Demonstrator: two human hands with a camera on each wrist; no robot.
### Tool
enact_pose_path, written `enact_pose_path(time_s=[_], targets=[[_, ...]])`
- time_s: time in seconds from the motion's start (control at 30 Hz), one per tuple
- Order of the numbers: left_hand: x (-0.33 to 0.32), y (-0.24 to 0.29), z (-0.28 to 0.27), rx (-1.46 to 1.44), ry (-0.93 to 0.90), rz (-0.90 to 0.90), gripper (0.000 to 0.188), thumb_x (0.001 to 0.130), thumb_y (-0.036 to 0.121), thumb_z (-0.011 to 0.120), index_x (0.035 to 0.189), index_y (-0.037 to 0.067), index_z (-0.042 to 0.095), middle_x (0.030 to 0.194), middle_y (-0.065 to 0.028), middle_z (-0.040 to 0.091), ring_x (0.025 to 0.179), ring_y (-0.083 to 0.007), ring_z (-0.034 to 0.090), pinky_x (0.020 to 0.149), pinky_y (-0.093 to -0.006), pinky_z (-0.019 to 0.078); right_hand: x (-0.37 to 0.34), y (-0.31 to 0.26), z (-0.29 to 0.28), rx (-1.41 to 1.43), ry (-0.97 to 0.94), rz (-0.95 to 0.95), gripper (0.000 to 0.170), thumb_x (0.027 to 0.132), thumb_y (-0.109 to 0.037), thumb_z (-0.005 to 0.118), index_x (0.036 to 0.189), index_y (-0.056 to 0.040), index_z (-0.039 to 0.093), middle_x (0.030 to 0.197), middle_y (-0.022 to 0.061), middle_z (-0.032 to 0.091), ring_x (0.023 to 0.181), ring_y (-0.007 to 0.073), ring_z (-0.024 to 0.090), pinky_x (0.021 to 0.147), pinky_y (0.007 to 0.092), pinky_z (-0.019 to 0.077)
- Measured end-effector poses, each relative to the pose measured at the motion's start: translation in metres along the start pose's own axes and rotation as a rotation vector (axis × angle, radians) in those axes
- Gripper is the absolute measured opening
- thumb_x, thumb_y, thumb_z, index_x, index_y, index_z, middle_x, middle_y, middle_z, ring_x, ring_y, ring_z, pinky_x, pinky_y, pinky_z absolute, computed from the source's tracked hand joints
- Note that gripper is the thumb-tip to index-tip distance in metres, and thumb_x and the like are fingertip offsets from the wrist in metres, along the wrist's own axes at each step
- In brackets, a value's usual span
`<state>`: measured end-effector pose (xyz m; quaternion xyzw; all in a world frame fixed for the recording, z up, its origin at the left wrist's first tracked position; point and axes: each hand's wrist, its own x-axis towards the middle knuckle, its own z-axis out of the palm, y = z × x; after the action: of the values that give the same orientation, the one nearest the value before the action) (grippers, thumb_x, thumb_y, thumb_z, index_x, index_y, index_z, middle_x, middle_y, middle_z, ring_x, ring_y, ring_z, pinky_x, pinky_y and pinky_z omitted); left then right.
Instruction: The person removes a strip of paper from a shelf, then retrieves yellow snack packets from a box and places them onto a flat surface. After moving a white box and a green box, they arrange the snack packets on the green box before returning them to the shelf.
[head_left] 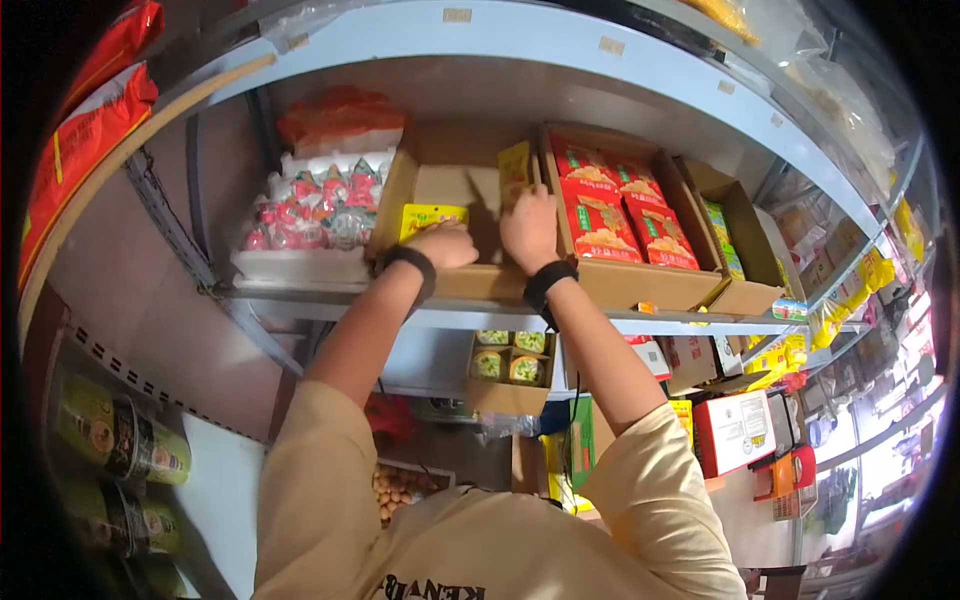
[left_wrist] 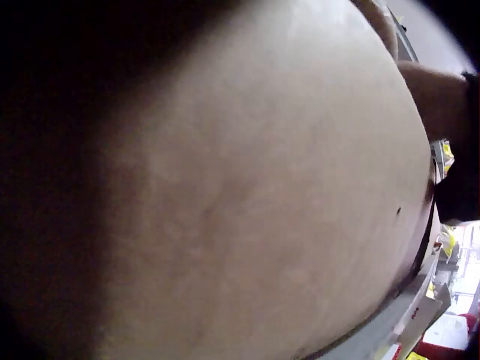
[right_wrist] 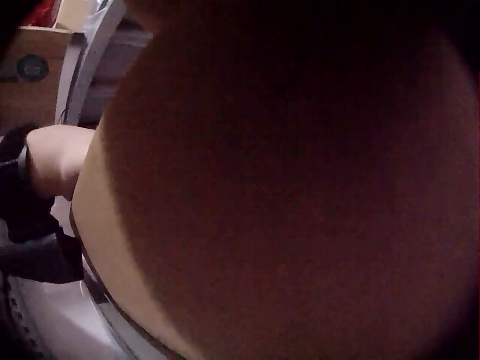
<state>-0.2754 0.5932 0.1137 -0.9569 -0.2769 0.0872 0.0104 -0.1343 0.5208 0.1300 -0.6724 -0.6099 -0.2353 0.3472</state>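
Note:
In the head view the left hand (head_left: 447, 246) is at the front left of an open cardboard box (head_left: 488, 278), its fingers at the lower edge of a yellow packet (head_left: 432, 216). Over the right side of that box, the right hand (head_left: 530, 228) pinches the bottom of an upright yellow packet (head_left: 514, 168). Brown cardboard shows in the box between the hands. How the left fingers lie on their packet is partly hidden by the back of the hand. Both wrist views are mostly filled by blurred skin, and no held packet shows there.
Right of the box stands a carton of red packets (head_left: 604, 226), then a narrower box (head_left: 750, 297) with green packets. A white tray (head_left: 290, 270) of wrapped red items sits left. The shelf rail (head_left: 460, 318) runs in front; a box of green-lidded cups (head_left: 508, 398) is below.

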Motion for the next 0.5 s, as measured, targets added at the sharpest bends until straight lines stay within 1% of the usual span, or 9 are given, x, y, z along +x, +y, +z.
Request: enact_pose_path(time_s=[0.07,0.1,0.2,0.27,0.3,0.37,0.4,0.47,0.5], targets=[[0.015,-0.006,0.005,-0.070,-0.218,0.076,0.041,0.077,0.027,0.044,0.102,0.000,0.062,0.118,-0.0217,0.051,0.115,-0.0334,0.046,0.095,-0.0418,0.0338,-0.001,-0.001,-0.013,0.133,-0.071,0.127,0.022,0.070,-0.009,0.056,0.086,0.0055,0.059,0.100,0.0245,0.054,0.089,0.0372,0.051,0.079,0.0419,0.0420],[0.007,-0.004,0.005,-0.244,-0.190,-0.033,0.039,0.076,0.029,0.046,0.098,0.001,0.062,0.114,-0.0203,0.055,0.110,-0.0319,0.049,0.093,-0.0400,0.0359,-0.001,0.004,-0.008,0.178,-0.051,0.106,0.021,0.070,-0.010,0.056,0.085,0.0057,0.059,0.099,0.0248,0.054,0.089,0.0380,0.051,0.079,0.0423,0.0422],[-0.003,0.006,-0.008,-0.089,-0.196,-0.011,0.040,0.076,0.031,0.045,0.100,0.005,0.063,0.113,-0.0180,0.056,0.109,-0.0312,0.051,0.093,-0.0391,0.0359,-0.005,0.012,0.003,0.275,-0.015,0.075,0.019,0.072,-0.010,0.056,0.082,0.0057,0.060,0.095,0.0255,0.055,0.088,0.0402,0.052,0.079,0.0439,0.0428],[0.011,-0.003,0.006,-0.089,-0.218,-0.022,0.043,0.077,0.034,0.045,0.106,0.007,0.061,0.120,-0.0168,0.052,0.113,-0.0324,0.047,0.095,-0.0400,0.0338,-0.005,0.011,0.000,0.289,-0.037,0.077,0.018,0.072,-0.011,0.056,0.080,0.0046,0.061,0.091,0.0258,0.057,0.086,0.0413,0.053,0.078,0.0453,0.0432],[0.017,-0.007,0.009,-0.089,-0.223,-0.029,0.045,0.077,0.035,0.045,0.109,0.008,0.060,0.124,-0.0162,0.049,0.115,-0.0329,0.045,0.096,-0.0404,0.0327,-0.002,0.011,-0.005,0.344,-0.032,0.093,0.017,0.073,-0.011,0.055,0.079,0.0040,0.062,0.089,0.0259,0.057,0.085,0.0411,0.054,0.078,0.0454,0.0436],[-0.002,0.010,-0.011,-0.071,-0.206,-0.036,0.051,0.077,0.039,0.046,0.114,0.007,0.056,0.131,-0.0152,0.042,0.121,-0.0337,0.037,0.099,-0.0421,0.0286,-0.001,0.007,-0.013,0.460,-0.030,0.127,0.017,0.074,-0.011,0.053,0.077,0.0026,0.063,0.086,0.0262,0.058,0.083,0.0407,0.055,0.077,0.0455,0.0442],[-0.010,0.017,-0.017,-0.065,-0.201,-0.041,0.054,0.077,0.041,0.046,0.117,0.007,0.054,0.134,-0.0147,0.039,0.124,-0.0341,0.033,0.101,-0.0430,0.0266,-0.001,0.007,-0.013,0.464,-0.060,0.131,0.017,0.075,-0.011,0.052,0.078,0.0022,0.063,0.085,0.0262,0.058,0.083,0.0405,0.055,0.077,0.0455,0.0444],[-0.001,0.014,-0.007,-0.140,-0.051,-0.270,0.055,0.077,0.045,0.048,0.114,0.005,0.056,0.130,-0.0178,0.041,0.124,-0.0335,0.031,0.103,-0.0401,0.0233,0.003,0.011,-0.014,0.472,-0.117,0.141,0.019,0.077,-0.013,0.050,0.080,0.0012,0.063,0.084,0.0264,0.058,0.083,0.0401,0.056,0.076,0.0455,0.0447],[-0.001,0.015,-0.005,-0.176,0.019,-0.382,0.056,0.078,0.047,0.048,0.112,0.004,0.057,0.127,-0.0194,0.042,0.124,-0.0332,0.030,0.104,-0.0387,0.0216,0.006,0.009,-0.025,0.462,-0.228,0.180,0.023,0.078,-0.016,0.049,0.079,0.0035,0.062,0.085,0.0276,0.059,0.085,0.0408,0.057,0.077,0.0450,0.0447]])
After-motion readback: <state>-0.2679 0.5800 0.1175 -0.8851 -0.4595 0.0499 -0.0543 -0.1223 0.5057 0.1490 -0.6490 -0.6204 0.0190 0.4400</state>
